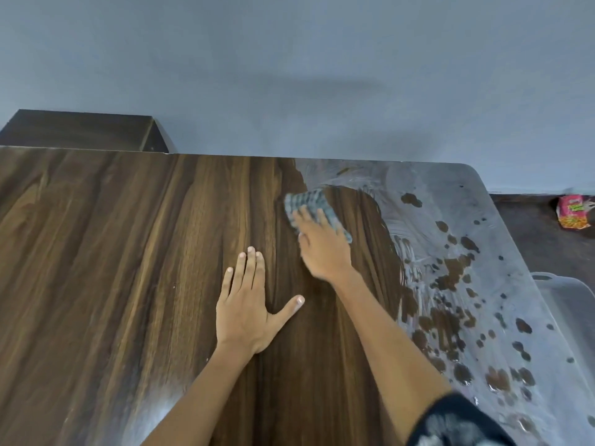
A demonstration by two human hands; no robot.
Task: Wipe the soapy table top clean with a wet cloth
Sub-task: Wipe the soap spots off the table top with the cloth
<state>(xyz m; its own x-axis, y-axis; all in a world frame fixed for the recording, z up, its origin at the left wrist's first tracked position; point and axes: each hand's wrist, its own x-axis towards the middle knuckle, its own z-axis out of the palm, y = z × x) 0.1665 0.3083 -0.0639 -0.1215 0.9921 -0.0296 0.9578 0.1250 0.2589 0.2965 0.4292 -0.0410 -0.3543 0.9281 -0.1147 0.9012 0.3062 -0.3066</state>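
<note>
Checked cloth (317, 210) flat on the table top (128, 252), far of centre, right at the edge of the soap film (483, 252) covering the right side. Right hand (322, 249) pressing down on it, fingers straight and laid over the fabric; slightly blurred, so any curl at the fingertips hard to tell. Left hand (248, 307) spread flat on bare wood nearer in, thumb out, holding nothing. Soft, limp and wet, probably light: likely to bunch or slide under the palm on slick lather. Best held by a flat palm over its middle, edges tucked under the fingers. Plenty of lather left to the right, down to the near corner.
</note>
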